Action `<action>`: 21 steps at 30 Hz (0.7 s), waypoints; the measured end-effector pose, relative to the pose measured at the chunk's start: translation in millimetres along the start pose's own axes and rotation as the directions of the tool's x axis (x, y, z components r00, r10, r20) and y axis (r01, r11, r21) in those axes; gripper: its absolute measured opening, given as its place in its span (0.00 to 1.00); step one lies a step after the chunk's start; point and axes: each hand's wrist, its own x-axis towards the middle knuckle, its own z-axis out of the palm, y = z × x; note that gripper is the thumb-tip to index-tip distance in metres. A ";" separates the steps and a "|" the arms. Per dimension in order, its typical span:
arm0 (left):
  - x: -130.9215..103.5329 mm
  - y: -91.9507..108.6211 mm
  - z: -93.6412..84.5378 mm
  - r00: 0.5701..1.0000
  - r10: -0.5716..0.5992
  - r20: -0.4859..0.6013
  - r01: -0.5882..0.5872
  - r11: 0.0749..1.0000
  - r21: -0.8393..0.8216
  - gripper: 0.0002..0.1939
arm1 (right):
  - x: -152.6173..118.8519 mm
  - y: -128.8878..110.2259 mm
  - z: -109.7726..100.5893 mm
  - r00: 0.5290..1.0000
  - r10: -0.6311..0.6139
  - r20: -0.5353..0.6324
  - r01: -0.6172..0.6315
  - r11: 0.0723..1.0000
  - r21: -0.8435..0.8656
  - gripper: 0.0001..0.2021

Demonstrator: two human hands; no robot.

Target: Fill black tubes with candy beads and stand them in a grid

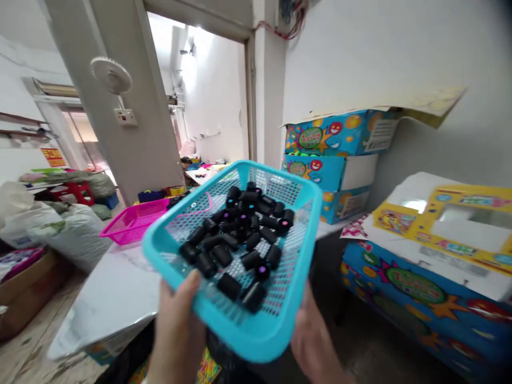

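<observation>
A turquoise plastic basket (296, 314) with perforated walls is held up in front of me, its near end tilted toward me. Several short black cylinders (230, 286) lie loose in it; some show a small purple, pink or blue dot on the end. My left hand (180, 304) grips the near left rim, thumb over the edge and fingers hidden underneath. At the right side of the basket, my right hand (310, 330) is closed against the outer wall, its fingers mostly hidden and slightly blurred.
Behind the basket, a pink basket (136, 220) rests on a white-covered table (108, 298). Colourful printed boxes (320, 165) are stacked at the right wall. Closer on the right stands a larger blue box (400, 298) with yellow packaging (472, 226) on top. White sacks (76, 234) fill the left.
</observation>
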 end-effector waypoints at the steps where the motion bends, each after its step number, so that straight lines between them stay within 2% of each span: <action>1: -0.4 -13.1 14.9 0.997 -0.037 0.069 0.041 0.998 -0.048 0.26 | 4.6 -11.0 -11.7 0.995 0.000 -0.101 -0.001 1.000 -0.007 0.36; 3: -5.2 -40.9 44.8 0.978 -0.076 0.193 0.092 0.993 -0.079 0.29 | 14.2 -32.5 -38.0 0.958 0.012 -0.288 -0.016 1.000 -0.011 0.31; 5: -13.2 -65.4 66.1 0.940 -0.090 0.328 0.108 0.994 -0.035 0.34 | 23.8 -50.7 -66.4 0.900 0.021 -0.435 -0.037 0.999 -0.029 0.27; 7: -19.7 -81.8 70.9 0.870 -0.062 0.490 0.048 0.998 0.040 0.38 | 34.8 -61.3 -94.6 0.859 0.028 -0.512 -0.061 0.997 -0.048 0.23; 9: -20.9 -88.9 56.5 0.813 -0.014 0.582 -0.090 0.985 0.149 0.33 | 48.7 -60.3 -120.9 0.847 0.053 -0.530 -0.081 0.996 -0.030 0.20; 11: -16.4 -87.9 24.9 0.794 0.078 0.602 -0.296 0.916 0.272 0.23 | 64.7 -46.4 -142.5 0.835 0.071 -0.546 -0.090 0.996 -0.008 0.21; 13: -6.7 -81.0 -18.4 0.779 0.207 0.591 -0.508 0.762 0.403 0.18 | 80.6 -22.2 -157.0 0.804 0.089 -0.588 -0.108 0.994 0.003 0.21; 14: -0.1 -76.5 -42.3 0.779 0.256 0.572 -0.564 0.684 0.462 0.18 | 87.9 -8.4 -161.1 0.772 0.100 -0.627 -0.122 0.992 0.007 0.20; 16: 16.1 -67.6 -90.8 0.782 0.313 0.539 -0.615 0.530 0.584 0.19 | 101.8 18.2 -163.3 0.684 0.116 -0.720 -0.149 0.989 0.018 0.18; 18: 34.0 -61.5 -135.8 0.793 0.356 0.495 -0.606 0.370 0.704 0.22 | 115.9 40.2 -158.9 0.600 0.108 -0.792 -0.159 0.987 0.014 0.16; 19: 42.7 -60.1 -155.8 0.797 0.371 0.477 -0.588 0.292 0.754 0.23 | 123.2 49.3 -155.2 0.583 0.098 -0.807 -0.159 0.987 0.004 0.16; 21: 58.1 -60.7 -188.9 0.809 0.349 0.474 -0.547 0.149 0.824 0.27 | 137.9 65.3 -147.0 0.596 0.058 -0.801 -0.148 0.988 -0.039 0.18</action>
